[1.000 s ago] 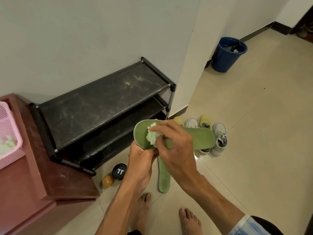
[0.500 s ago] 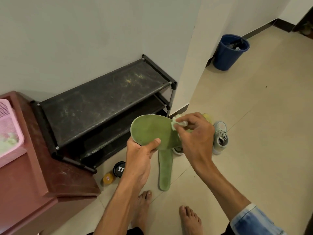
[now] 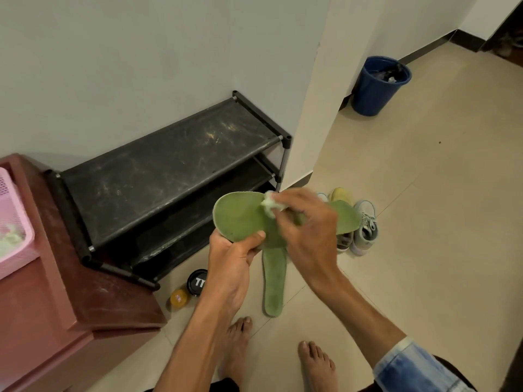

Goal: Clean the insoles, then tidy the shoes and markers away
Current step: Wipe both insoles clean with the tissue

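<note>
In the middle of the frame, before the black shoe rack (image 3: 169, 171), the left hand (image 3: 232, 258) grips a green insole (image 3: 240, 219), thumb on top, fingers curled beneath. The right hand (image 3: 308, 230) pinches a pale wad (image 3: 270, 205) against its middle. A second insole (image 3: 274, 284) lies on the floor (image 3: 424, 222) below; shoes (image 3: 365, 227) stand to the right.

Only one mark can be read: "TT" on a black tin.

The tin (image 3: 197, 281) lies on the floor just below and to the left of the left hand (image 3: 230, 261), its right edge hidden behind the wrist. Its dark lid carries bold white letters, "TT", and the wrist covers whatever may follow them. Just beside the tin, farther left of the hand and lower, sits an orange jar (image 3: 178, 297) with a small red label whose print is too small to read.
</note>
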